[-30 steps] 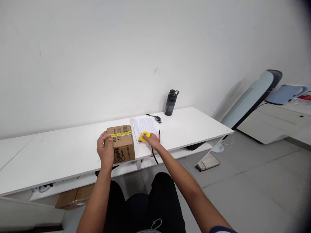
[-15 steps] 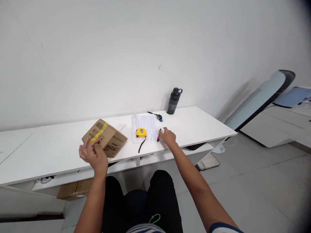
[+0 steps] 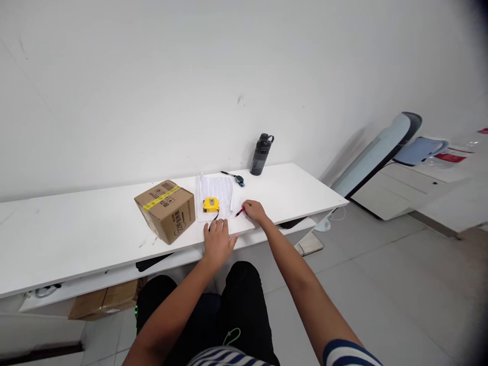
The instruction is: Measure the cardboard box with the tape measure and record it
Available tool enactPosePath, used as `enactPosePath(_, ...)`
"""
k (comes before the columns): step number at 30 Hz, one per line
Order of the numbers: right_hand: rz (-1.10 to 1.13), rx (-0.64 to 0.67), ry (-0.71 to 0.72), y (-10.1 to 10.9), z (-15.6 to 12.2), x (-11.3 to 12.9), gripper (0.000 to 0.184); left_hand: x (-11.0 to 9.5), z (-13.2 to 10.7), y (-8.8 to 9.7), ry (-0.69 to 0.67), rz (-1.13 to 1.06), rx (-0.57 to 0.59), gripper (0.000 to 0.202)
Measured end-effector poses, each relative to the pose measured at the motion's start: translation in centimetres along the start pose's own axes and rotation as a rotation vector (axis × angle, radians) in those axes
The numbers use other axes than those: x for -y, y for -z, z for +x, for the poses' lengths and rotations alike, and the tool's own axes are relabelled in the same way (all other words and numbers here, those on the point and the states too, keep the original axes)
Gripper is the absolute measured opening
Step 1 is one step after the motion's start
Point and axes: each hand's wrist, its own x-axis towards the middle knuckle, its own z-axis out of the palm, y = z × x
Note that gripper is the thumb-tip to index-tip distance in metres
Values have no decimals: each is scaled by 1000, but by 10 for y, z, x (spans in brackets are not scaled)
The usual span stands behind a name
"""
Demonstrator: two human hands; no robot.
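In my right hand (image 3: 254,211) is a red and black pen (image 3: 240,211), its tip pointing left towards the papers (image 3: 224,189). My left hand (image 3: 218,240) rests at the front edge of the white table (image 3: 107,234), fingers stretched out over the strap of a yellow tape measure (image 3: 211,204). That tape measure sits on the papers' lower left part. To the left stands a cardboard box (image 3: 165,209) with yellow tape along its top, touched by neither hand.
A dark water bottle (image 3: 261,155) stands at the back near the wall. Before it lie a black pen (image 3: 227,174) and a small dark teal object (image 3: 239,180). Cardboard boxes (image 3: 104,300) are below the table at left. A large light-blue panel (image 3: 375,155) leans at the right.
My left hand has let go of the cardboard box and moved right to the table edge by the tape measure. The box now sits on the table. My right hand has picked up the red pen.
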Motion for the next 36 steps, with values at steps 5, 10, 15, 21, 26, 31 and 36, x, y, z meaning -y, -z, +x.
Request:
enactPosePath(5, 235, -175, 34, 3, -10, -4, 33, -1, 22, -48, 4, 72, 121, 63)
enactPosePath(10, 406, -407, -30, -13, -17, 2, 37, 6, 30, -55, -59, 134, 142, 64)
enactPosePath(15, 504, -356, -32, -29, -15, 10, 39, 7, 28, -55, -106, 135, 191, 64)
enactPosePath(21, 629, -108, -82, -27, -14, 7, 58, 6, 32, -57, -116, 162, 210, 67)
enactPosePath(26, 488, -122, -42, -25, -17, 10, 47, 5, 33, -56, -101, 162, 226, 66)
enactPosePath(31, 480, -76, -27, -24, -18, 14, 40, 3, 34, -57, -81, 165, 244, 67)
enactPosePath(36, 491, -61, -38, -24, -18, 13, 37, 3, 34, -58, -96, 171, 227, 66)
